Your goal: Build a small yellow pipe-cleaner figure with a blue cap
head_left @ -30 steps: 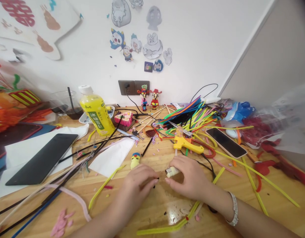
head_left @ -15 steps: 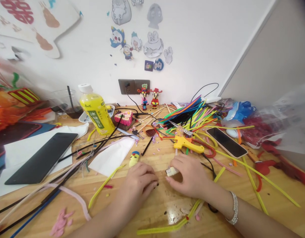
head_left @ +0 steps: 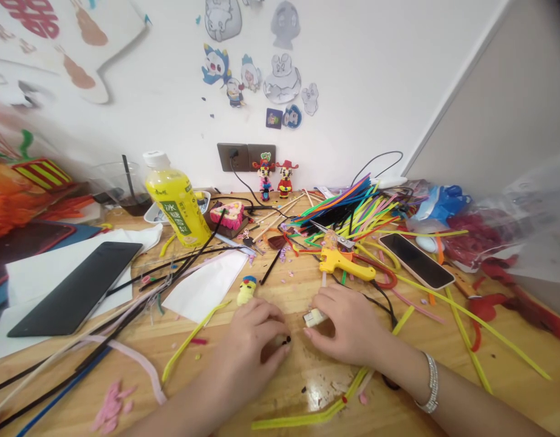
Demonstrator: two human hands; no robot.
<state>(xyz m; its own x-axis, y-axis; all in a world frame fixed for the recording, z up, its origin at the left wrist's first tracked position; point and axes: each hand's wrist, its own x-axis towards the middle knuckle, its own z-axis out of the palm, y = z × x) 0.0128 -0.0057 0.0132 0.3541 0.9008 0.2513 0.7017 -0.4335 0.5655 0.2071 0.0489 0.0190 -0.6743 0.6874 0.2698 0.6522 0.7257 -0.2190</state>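
My left hand (head_left: 255, 337) rests on the wooden table (head_left: 307, 376), its fingers curled in a pinch around a tiny black bead-like piece (head_left: 286, 340) at the fingertips. My right hand (head_left: 348, 325) lies just to the right, fingers bent over a small pale block (head_left: 314, 317) that it holds against the table. A small yellow figure with a blue and red cap (head_left: 246, 290) lies just beyond my left hand. A yellow glue gun (head_left: 344, 263) sits beyond my right hand, its black cord trailing right.
A pile of coloured pipe cleaners (head_left: 353, 212) fills the back right, with a phone (head_left: 414, 260) beside it. A yellow drink bottle (head_left: 177, 203), a black tablet (head_left: 75, 294) on white paper and a white paper sheet (head_left: 207, 285) lie left. Loose pipe cleaners cross the front edge.
My left hand has curled tighter and shifted slightly toward me, and the black piece now shows at its fingertips. My right hand has barely moved.
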